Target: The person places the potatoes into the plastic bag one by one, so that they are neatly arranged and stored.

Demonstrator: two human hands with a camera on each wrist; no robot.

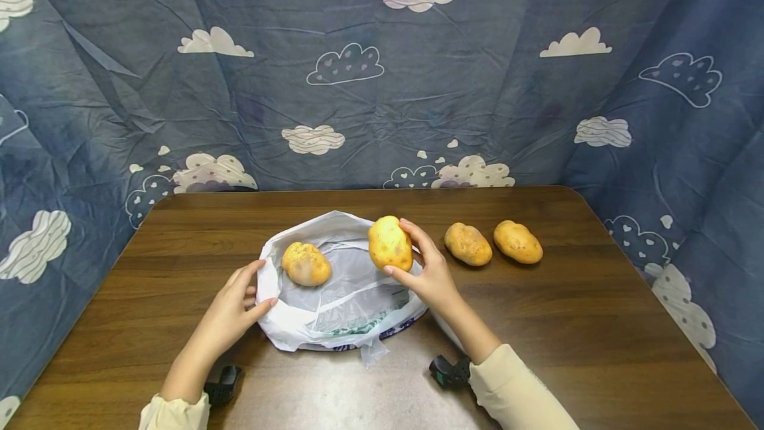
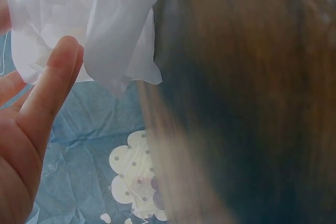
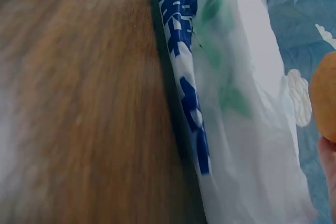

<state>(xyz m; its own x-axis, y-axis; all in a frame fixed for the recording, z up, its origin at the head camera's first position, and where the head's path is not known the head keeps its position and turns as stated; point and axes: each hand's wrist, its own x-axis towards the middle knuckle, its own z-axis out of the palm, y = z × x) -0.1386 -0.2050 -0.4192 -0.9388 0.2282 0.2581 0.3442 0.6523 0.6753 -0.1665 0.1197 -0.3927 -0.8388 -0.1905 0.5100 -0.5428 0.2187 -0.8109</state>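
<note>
A white plastic bag [image 1: 352, 297] lies open on the brown table [image 1: 567, 324], with one yellow potato [image 1: 306, 264] inside it. My right hand [image 1: 402, 249] grips a second potato [image 1: 389, 243] just above the bag's right rim; in the right wrist view that potato [image 3: 324, 95] shows at the right edge beside the printed bag [image 3: 226, 77]. My left hand [image 1: 262, 282] rests with straight fingers against the bag's left rim, thumb touching the plastic. In the left wrist view the fingers [image 2: 52, 82] lie straight beside the bag [image 2: 105, 24].
Two more potatoes [image 1: 468, 244] [image 1: 518, 242] lie side by side on the table right of the bag. Blue cloud-print cloth [image 1: 370, 85] hangs behind and on both sides of the table. A black wrist camera [image 1: 450, 371] sits under each sleeve.
</note>
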